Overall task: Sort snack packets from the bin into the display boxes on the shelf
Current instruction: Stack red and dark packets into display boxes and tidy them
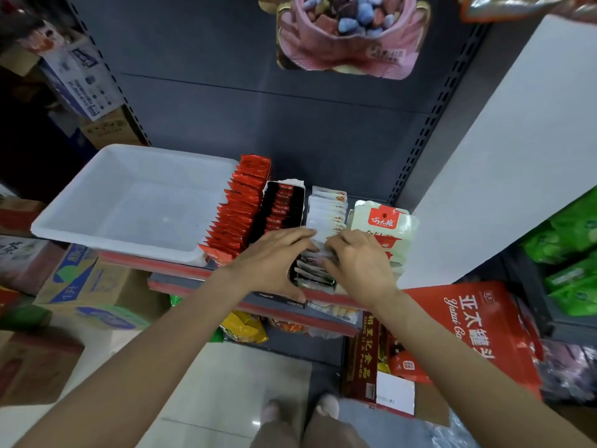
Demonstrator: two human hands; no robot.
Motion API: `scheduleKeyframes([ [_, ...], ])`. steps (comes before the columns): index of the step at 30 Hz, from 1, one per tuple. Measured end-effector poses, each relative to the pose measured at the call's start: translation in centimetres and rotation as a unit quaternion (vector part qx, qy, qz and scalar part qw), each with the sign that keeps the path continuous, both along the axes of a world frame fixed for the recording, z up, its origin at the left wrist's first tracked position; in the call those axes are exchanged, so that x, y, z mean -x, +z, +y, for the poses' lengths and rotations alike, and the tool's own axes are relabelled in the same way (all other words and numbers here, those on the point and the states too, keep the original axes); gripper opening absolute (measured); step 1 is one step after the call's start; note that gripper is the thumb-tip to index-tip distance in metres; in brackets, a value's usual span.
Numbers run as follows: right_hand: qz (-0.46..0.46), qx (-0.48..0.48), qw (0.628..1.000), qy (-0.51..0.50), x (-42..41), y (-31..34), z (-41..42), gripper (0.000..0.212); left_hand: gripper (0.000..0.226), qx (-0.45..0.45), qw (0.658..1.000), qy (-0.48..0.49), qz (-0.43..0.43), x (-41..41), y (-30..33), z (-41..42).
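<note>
Head cam shows the white snack packets (326, 215) standing in a row in their display box on the shelf (181, 279), and both my hands are right at the near end of that row. My left hand (274, 257) has its fingers laid fairly straight across the top of the packets with the thumb down on the box front, more pressing than grabbing. My right hand (358, 260) has its fingers curled down onto the packet tops, looks like it's pinching a few, though I can't see the fingertips well. These things look light, thin and floppy with slick film, so I'd say they slide and fan out easily; best to squeeze a small stack by its flat faces near the top edge, not by one corner. Just left sit the black packets (284, 208) in their box, then the red packets (239, 208). Right of mine is a white-and-red display box (384, 221). The clear plastic bin (129, 202) at the far left looks empty, so sorting's probably near done.
</note>
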State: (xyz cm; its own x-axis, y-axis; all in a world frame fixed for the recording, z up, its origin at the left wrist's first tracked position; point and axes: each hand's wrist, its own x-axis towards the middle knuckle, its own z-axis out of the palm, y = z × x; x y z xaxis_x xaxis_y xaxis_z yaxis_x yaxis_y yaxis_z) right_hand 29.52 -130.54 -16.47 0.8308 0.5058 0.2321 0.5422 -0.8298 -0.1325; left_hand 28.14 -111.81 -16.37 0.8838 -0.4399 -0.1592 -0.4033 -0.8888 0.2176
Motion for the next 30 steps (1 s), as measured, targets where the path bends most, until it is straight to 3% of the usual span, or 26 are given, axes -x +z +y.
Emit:
scheduleKeyframes([
  [3, 0.007, 0.047, 0.999, -0.001, 0.6, -0.4, -0.1, 0.037, 0.07, 0.03, 0.999, 0.006, -0.028, 0.0, -0.6, 0.0],
  [6, 0.014, 0.093, 0.996, -0.001, 0.0, -0.2, 0.1, 0.031, 0.044, 0.097, 0.993, 0.039, -0.046, 0.1, -0.8, -0.3],
  [11, 0.055, 0.127, 0.99, 0.027, -0.9, 0.0, 0.9, 0.02, 0.029, 0.115, 0.987, 0.078, -0.077, -0.2, -0.8, -0.7],
  [14, 0.113, 0.087, 0.989, 0.043, -1.9, 0.3, 0.6, 0.021, 0.022, 0.123, 0.983, 0.092, -0.096, -0.2, -0.6, -0.6],
  [18, 0.111, 0.099, 0.988, 0.049, -2.2, 0.7, 0.5, 0.023, 0.032, 0.055, 0.986, 0.101, -0.119, -0.6, -0.7, -0.7],
  [21, 0.082, 0.012, 0.996, 0.028, -1.3, 0.4, 0.6, 0.033, 0.045, 0.052, 0.985, 0.116, -0.118, -0.9, -1.0, -1.1],
  [23, 0.007, -0.023, 1.0, 0.016, -0.5, 0.3, 0.1, 0.044, 0.06, 0.077, 0.982, 0.117, -0.124, -1.0, -1.3, -0.9],
  [25, 0.017, 0.06, 0.998, -0.019, 0.6, 0.6, -0.2, 0.064, 0.079, 0.081, 0.986, 0.102, -0.105, -1.1, -1.4, -0.6],
  [27, 0.056, 0.226, 0.972, -0.043, 1.2, 0.8, 0.1, 0.08, 0.087, 0.055, 0.995, 0.057, -0.068, -1.5, -1.3, -0.5],
  [30, 0.021, 0.353, 0.935, -0.027, 1.2, 0.6, 1.5, 0.08, 0.095, -0.031, 0.998, 0.0, -0.058, -2.0, -1.1, -0.4],
])
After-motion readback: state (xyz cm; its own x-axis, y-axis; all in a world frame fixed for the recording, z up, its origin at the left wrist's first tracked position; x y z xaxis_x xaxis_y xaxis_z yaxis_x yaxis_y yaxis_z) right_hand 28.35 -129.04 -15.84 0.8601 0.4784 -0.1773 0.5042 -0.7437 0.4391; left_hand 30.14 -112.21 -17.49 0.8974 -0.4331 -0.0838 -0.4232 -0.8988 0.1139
